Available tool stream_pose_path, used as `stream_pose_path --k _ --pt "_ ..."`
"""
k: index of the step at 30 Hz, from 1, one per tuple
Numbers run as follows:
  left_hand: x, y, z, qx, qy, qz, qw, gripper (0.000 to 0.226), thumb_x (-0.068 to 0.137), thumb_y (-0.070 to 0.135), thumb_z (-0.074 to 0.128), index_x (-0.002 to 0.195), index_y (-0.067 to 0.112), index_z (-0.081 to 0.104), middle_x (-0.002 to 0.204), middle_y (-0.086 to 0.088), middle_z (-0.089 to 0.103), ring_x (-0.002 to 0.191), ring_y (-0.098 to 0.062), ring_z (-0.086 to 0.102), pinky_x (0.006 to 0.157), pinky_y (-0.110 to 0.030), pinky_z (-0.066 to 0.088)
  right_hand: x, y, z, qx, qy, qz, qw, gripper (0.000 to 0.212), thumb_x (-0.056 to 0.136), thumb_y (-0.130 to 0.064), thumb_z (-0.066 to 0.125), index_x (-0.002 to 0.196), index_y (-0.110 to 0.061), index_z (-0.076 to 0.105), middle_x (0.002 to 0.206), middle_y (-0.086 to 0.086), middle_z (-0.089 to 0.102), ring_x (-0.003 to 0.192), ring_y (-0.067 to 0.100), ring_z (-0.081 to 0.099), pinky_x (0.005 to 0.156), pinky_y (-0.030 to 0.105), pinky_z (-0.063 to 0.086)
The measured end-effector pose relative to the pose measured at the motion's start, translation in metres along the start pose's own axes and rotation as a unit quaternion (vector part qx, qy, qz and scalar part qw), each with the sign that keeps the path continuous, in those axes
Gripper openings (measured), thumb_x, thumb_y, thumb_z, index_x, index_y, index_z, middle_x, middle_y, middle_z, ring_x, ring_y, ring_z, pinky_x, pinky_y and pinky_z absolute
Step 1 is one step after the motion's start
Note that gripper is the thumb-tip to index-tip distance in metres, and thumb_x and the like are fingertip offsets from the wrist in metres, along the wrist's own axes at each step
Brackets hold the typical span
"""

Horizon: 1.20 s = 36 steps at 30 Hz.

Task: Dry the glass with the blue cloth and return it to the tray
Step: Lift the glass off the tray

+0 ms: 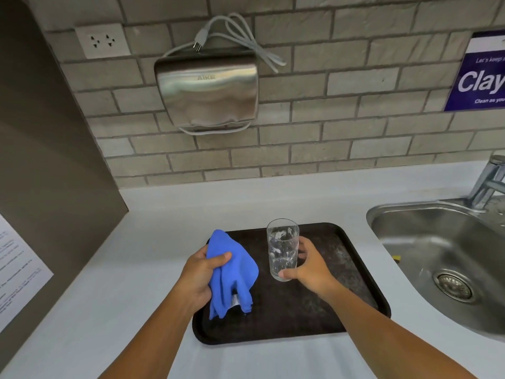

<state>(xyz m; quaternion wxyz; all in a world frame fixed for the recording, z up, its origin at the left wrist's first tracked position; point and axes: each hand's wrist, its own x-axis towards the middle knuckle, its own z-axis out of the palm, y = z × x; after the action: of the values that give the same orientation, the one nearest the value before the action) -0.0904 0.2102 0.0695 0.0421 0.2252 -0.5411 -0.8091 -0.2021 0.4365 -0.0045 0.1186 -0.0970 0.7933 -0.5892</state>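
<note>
Blue cloth bunched in left hand, right hand gripping upright glass over dark tray

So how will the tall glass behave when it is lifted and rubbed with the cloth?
The glass looks wet with droplets, so probably slippery in the right hand. It is tall and narrow, so it may tip easily on the tray. Thin clear walls suggest it is fragile.

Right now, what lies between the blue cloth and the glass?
Nothing: the head view shows only bare dark tray between the blue cloth in the left hand and the glass in the right hand.
</note>
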Motion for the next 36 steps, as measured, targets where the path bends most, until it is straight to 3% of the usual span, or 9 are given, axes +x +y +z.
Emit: stream_pose_path --k 4,10,16,19,24,27,31,33,36 --pt "0.000 -0.002 0.003 0.007 0.008 0.006 1.000 0.035 0.084 0.002 0.069 0.118 0.002 0.063 0.114 -0.027 0.068 0.109 -0.045 0.063 0.090 -0.050 0.053 0.006 0.003 0.004 -0.001 -0.003 -0.014 1.000 0.087 0.046 -0.025 0.091 0.123 -0.034 0.051 0.115 -0.011 0.066 0.109 0.009 0.060 0.085 0.027 0.052" --pt "0.001 -0.001 0.009 0.007 0.017 0.014 1.000 0.034 0.084 0.004 0.069 0.118 0.002 0.063 0.114 -0.027 0.069 0.105 -0.043 0.065 0.089 -0.051 0.054 0.010 0.006 0.009 0.007 0.012 -0.023 1.000 0.074 0.049 -0.026 0.089 0.113 -0.041 0.055 0.103 -0.012 0.072 0.090 -0.004 0.067 0.080 0.025 0.055" --pt "0.002 0.000 0.013 0.009 0.012 0.016 1.000 0.037 0.085 0.005 0.069 0.121 0.004 0.062 0.117 -0.026 0.067 0.110 -0.045 0.062 0.090 -0.052 0.053 0.006 0.001 0.009 0.027 0.016 -0.028 0.999 0.069 0.048 -0.026 0.089 0.106 -0.046 0.058 0.096 -0.012 0.075 0.086 0.002 0.070 0.078 0.028 0.058" --pt "0.001 0.002 0.013 0.008 0.008 0.018 1.000 0.035 0.085 0.006 0.069 0.120 0.004 0.063 0.116 -0.026 0.068 0.108 -0.043 0.064 0.086 -0.049 0.055 0.001 -0.011 0.009 0.078 0.009 -0.024 0.997 0.067 0.047 -0.023 0.091 0.106 -0.038 0.062 0.096 -0.013 0.076 0.088 0.007 0.073 0.076 0.031 0.059" --pt "-0.009 0.010 0.011 0.004 -0.014 0.038 0.999 0.031 0.087 0.006 0.067 0.117 0.004 0.065 0.110 -0.022 0.070 0.093 -0.031 0.070 0.075 -0.041 0.058 -0.013 -0.040 0.006 0.159 -0.005 -0.011 0.987 0.067 0.045 -0.014 0.090 0.106 -0.025 0.063 0.090 -0.007 0.076 0.082 0.007 0.074 0.062 0.018 0.056" --pt "-0.023 0.022 0.012 0.013 -0.041 0.065 0.997 0.034 0.082 0.010 0.069 0.115 0.006 0.067 0.109 -0.021 0.070 0.094 -0.032 0.069 0.085 -0.046 0.057 -0.027 -0.058 0.009 0.208 -0.012 0.008 0.978 0.061 0.059 -0.003 0.087 0.111 -0.014 0.057 0.096 0.005 0.072 0.082 0.015 0.073 0.070 0.032 0.059" --pt "-0.046 0.042 0.024 0.017 -0.099 0.147 0.984 0.031 0.072 0.016 0.073 0.103 0.012 0.073 0.095 -0.012 0.075 0.086 -0.026 0.072 0.071 -0.033 0.059 -0.049 -0.083 0.017 0.315 -0.038 0.038 0.948 0.045 0.077 -0.003 0.076 0.118 -0.001 0.056 0.097 0.015 0.068 0.086 0.027 0.067 0.090 0.057 0.053" --pt "-0.054 0.046 0.037 0.043 -0.094 0.211 0.972 0.026 0.072 0.014 0.075 0.097 0.019 0.075 0.091 -0.006 0.076 0.083 -0.022 0.071 0.069 -0.030 0.058 -0.061 -0.095 0.024 0.360 -0.057 0.045 0.930 0.038 0.081 -0.006 0.072 0.116 -0.002 0.058 0.099 0.015 0.068 0.091 0.031 0.066 0.090 0.060 0.052" --pt "-0.060 0.044 0.056 0.097 -0.031 0.293 0.951 0.030 0.076 0.005 0.078 0.099 0.022 0.070 0.100 -0.001 0.074 0.085 -0.018 0.071 0.070 -0.025 0.056 -0.076 -0.109 0.036 0.397 -0.090 0.040 0.913 0.036 0.084 -0.013 0.071 0.117 -0.006 0.061 0.100 0.013 0.071 0.092 0.031 0.067 0.081 0.051 0.055"
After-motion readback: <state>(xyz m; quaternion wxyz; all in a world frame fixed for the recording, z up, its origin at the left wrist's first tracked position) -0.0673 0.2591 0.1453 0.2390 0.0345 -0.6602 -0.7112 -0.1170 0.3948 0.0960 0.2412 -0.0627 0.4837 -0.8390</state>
